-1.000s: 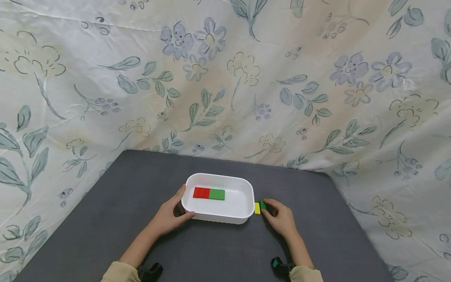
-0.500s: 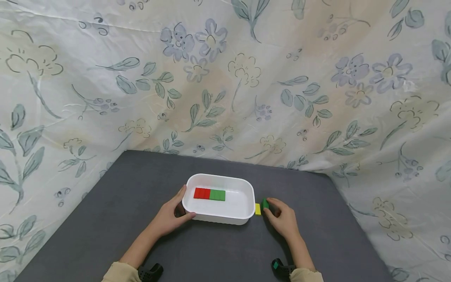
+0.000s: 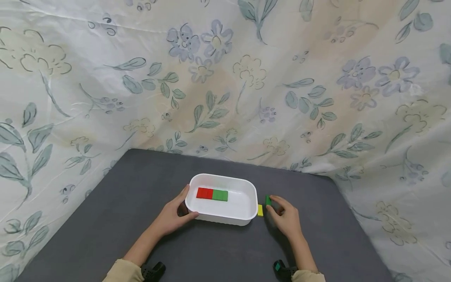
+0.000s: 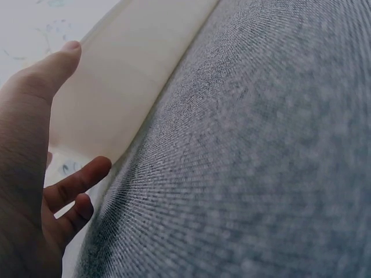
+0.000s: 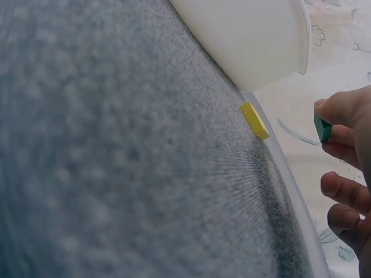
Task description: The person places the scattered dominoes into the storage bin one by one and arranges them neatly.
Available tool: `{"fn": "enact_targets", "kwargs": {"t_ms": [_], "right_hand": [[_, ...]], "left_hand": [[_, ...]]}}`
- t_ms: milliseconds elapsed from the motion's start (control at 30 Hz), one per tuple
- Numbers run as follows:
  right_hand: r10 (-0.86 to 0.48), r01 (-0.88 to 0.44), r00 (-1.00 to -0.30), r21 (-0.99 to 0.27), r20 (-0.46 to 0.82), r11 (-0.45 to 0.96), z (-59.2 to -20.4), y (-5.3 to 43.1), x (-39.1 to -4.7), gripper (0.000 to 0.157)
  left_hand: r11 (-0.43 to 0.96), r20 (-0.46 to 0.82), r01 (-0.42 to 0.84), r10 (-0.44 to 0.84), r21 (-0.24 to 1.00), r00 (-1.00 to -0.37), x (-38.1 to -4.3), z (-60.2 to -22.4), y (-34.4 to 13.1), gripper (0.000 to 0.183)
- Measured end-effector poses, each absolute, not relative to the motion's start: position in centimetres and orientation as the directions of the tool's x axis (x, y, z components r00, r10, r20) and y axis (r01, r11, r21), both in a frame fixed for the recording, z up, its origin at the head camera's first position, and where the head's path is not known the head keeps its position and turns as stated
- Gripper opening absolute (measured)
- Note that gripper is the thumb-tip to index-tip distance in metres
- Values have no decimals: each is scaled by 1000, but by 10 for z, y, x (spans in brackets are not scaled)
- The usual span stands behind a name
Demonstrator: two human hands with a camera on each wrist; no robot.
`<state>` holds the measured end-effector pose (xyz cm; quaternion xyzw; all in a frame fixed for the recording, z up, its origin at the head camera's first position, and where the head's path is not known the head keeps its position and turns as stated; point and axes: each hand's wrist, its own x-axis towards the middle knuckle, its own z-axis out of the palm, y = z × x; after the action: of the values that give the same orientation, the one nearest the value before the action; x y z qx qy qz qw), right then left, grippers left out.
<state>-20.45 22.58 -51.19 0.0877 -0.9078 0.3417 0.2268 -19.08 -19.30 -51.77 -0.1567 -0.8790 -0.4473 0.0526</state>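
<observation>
A white rectangular plastic container (image 3: 241,199) sits on the grey table. My left hand (image 3: 172,216) grips its left end, thumb on the near wall and fingers round the far corner. Inside it, red blocks (image 3: 204,193) and a light green block (image 3: 220,195) lie flat in one row. To the right of the container my right hand (image 3: 287,217) pinches a dark green block (image 3: 268,200) between thumb and index finger; in the right wrist view this green block (image 5: 322,128) is held above the cloth. Beside the container's right end lies a small yellow block (image 3: 260,210).
Grey cloth covers the table (image 3: 218,250). A floral curtain (image 3: 225,98) hangs behind the table and along both sides. Each wrist wears a black band, the left one (image 3: 154,271) and the right one (image 3: 283,270).
My right hand has drawn the dark green block away from the yellow block, to the right and slightly up. The left hand keeps its hold on the container.
</observation>
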Motion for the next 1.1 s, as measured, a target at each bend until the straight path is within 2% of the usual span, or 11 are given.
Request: {"fn": "enact_targets", "kwargs": {"t_ms": [233,467,1100], "right_hand": [[-10,-313,-885,-578,466,754,-505,225,-209,39],[-27,-350,-860,-551,509,758,-490,220,-210,39],[-106,-413,-860,-557,500,721,-473,186,-208,38]], "left_hand": [[540,237,324,226,777,-945,-191,-517,-193,105],[539,239,328,231,776,-943,-191,-517,-193,105],[546,227,319,230,775,-946,-192,-518,-193,106]]}}
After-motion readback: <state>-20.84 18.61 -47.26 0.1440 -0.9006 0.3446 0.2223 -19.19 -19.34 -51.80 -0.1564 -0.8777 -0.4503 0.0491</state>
